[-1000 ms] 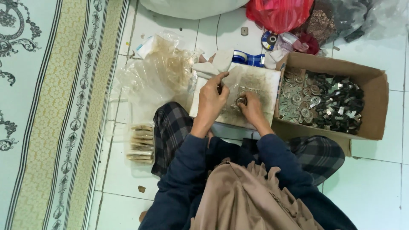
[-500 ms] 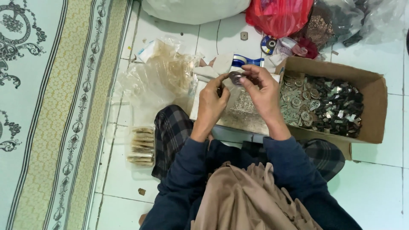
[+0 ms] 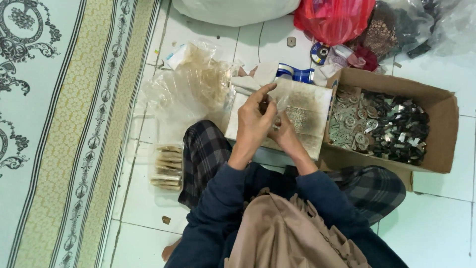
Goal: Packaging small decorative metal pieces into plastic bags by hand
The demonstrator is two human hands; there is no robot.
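Fingertips of the left hand [image 3: 254,116] are pressed together around a small item too small to identify, with the right hand [image 3: 283,133] closed beside it, touching; what the right fingers pinch cannot be told. Both hands hang over the near left corner of a worn, stained white board [image 3: 302,116] propped against the person's plaid-trousered knees. A patch of small pale pieces lies at the board's middle. Just right of the board, an open cardboard box [image 3: 439,131] holds mixed round silver discs and dark metal bits. Left of the board's far corner, clear plastic bags [image 3: 196,87] hold thin tan strips. On the tiled floor by the left knee, a clear tray [image 3: 167,167] holds stacked tan bundles.
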